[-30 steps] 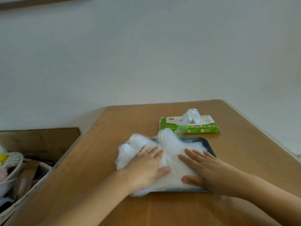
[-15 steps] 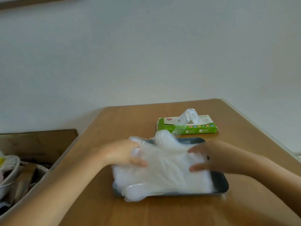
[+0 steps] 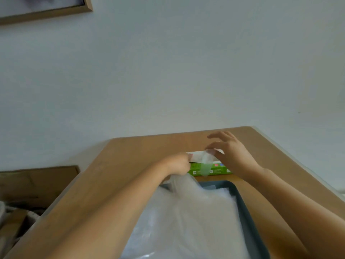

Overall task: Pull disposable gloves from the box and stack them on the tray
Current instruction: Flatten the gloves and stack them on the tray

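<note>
Fingers: thumb and forefinger (image 3: 215, 146) of the right hand (image 3: 233, 159) are pinched together on the tip of a clear glove (image 3: 206, 162); the other fingers are spread above it.
Left hand: the left hand (image 3: 179, 164) is curled against the carton's left end. Whether its fingers grip it cannot be told.
Box: the green glove box (image 3: 214, 170) lies directly beneath both sets of fingers, on the far part of the wooden surface (image 3: 130, 157).
Tray: the dark tray (image 3: 242, 204) sits just on the person's side of the fingers, under the forearms.
Done: a thick, rumpled pile of clear gloves (image 3: 186, 225) covers most of the tray.
Left: this glove appears not yet drawn out and has to be laid on the pile. What remains inside the box is hidden.
</note>
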The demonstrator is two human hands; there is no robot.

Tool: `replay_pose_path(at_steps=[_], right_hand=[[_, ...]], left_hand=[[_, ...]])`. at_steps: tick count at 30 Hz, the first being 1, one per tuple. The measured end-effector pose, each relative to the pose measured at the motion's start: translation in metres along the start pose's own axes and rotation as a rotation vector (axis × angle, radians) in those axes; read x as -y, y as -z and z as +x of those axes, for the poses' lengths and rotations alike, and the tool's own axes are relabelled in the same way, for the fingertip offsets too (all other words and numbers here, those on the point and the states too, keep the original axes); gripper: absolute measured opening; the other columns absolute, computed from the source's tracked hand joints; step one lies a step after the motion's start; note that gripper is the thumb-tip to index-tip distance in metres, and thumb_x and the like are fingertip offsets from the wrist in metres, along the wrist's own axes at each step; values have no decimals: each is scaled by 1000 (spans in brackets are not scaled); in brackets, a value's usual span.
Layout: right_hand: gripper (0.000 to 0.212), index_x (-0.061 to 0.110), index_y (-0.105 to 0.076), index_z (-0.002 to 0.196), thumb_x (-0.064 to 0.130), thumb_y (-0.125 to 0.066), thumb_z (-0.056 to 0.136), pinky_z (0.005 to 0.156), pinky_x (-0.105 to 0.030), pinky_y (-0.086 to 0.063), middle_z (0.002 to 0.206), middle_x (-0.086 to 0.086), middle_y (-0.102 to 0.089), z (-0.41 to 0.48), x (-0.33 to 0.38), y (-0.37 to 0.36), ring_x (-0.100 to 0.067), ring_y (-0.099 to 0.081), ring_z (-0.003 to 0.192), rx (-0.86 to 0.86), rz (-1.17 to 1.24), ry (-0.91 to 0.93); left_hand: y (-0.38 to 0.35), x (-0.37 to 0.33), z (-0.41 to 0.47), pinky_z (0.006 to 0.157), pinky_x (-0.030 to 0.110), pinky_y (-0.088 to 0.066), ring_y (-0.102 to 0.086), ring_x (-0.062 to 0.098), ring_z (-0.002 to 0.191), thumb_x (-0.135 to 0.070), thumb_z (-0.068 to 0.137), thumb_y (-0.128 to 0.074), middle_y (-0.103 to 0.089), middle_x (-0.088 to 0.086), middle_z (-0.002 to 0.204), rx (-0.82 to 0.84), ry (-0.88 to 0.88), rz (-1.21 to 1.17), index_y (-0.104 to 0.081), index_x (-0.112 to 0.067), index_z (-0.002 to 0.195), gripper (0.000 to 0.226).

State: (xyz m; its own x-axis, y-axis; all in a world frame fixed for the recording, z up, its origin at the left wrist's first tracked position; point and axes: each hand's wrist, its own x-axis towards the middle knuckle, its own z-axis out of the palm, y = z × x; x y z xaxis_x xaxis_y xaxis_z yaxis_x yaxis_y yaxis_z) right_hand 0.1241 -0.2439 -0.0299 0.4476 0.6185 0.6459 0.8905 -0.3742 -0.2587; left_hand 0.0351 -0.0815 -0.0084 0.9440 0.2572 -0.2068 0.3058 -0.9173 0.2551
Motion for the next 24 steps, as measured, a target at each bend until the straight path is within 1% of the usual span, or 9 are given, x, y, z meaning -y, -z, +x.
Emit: replay_pose_path(at_steps=[3, 7, 10, 12, 14, 16, 18, 21, 24], right_hand=[[16, 16, -75, 95, 20, -60, 93, 80, -20, -40, 103, 1, -70, 4, -3, 19, -14, -61, 96, -112, 287, -271], [23, 18, -73, 79, 18, -56, 94, 77, -40, -47, 81, -14, -70, 16, 6, 59, -19, -60, 77, -226, 717, -436], [23, 7, -72, 79, 12, -55, 93, 75, -39, -48, 80, -15, -69, 20, 25, 85, -19, -61, 75, -114, 775, -409], [26, 7, -72, 75, 11, -55, 93, 69, -31, -48, 72, -9, -69, 18, 39, 95, -17, -62, 68, 43, 803, -438], [29, 6, -72, 73, 14, -54, 95, 61, -25, -52, 68, -7, -70, 14, 52, 99, -16, -63, 62, 182, 805, -472], [30, 4, -72, 75, 18, -54, 95, 61, -20, -55, 69, -6, -71, 11, 63, 99, -16, -66, 62, 252, 793, -518], [31, 8, -73, 75, 25, -56, 94, 64, -18, -53, 69, -3, -72, 9, 75, 99, -14, -66, 64, 287, 696, -581], [39, 11, -73, 74, 36, -52, 96, 80, -29, -50, 76, -2, -73, 5, 90, 98, -19, -67, 77, 395, 554, -566], [45, 8, -72, 78, 43, -51, 95, 78, -33, -49, 73, -3, -70, 1, 99, 95, -19, -64, 71, 467, 450, -543]], left_hand=[[-11, 4, 6, 74, 24, -42, -57, 29, 106, 2, 91, -36, -56, 17, 128, 60, 50, 85, -53, -4, 130, 43], [-12, 4, 3, 100, 34, -42, -52, 28, 113, -2, 95, -34, -52, 15, 133, 31, 72, 11, -52, -3, 131, 41], [-6, 4, -4, 86, 33, -42, -55, 28, 103, -2, 94, -37, -59, 20, 124, 23, 20, -137, -60, 1, 115, 32], [4, -1, -19, 94, 30, -45, -58, 23, 111, -18, 99, -43, -61, 12, 126, -32, 3, -521, -61, -7, 120, 29], [14, -7, -36, 98, 26, -42, -56, 23, 118, -44, 101, -36, -62, 10, 124, -62, -95, -944, -52, -6, 133, 52], [22, -8, -48, 104, 32, -36, -49, 36, 122, -70, 90, -29, -55, 37, 116, 131, -253, -1223, -40, 10, 138, 94], [26, -16, -57, 102, 38, -37, -47, 36, 121, -84, 73, -42, -54, 24, 122, 245, -373, -1245, -44, 3, 138, 109], [23, -15, -78, 96, 41, -42, -55, 25, 109, -70, 65, -71, -58, 9, 111, 225, -387, -1112, -58, -5, 115, 83], [22, -18, -97, 80, 25, -50, -65, 11, 85, -33, 81, -75, -68, -2, 87, 162, -350, -1034, -66, -15, 95, 25]])
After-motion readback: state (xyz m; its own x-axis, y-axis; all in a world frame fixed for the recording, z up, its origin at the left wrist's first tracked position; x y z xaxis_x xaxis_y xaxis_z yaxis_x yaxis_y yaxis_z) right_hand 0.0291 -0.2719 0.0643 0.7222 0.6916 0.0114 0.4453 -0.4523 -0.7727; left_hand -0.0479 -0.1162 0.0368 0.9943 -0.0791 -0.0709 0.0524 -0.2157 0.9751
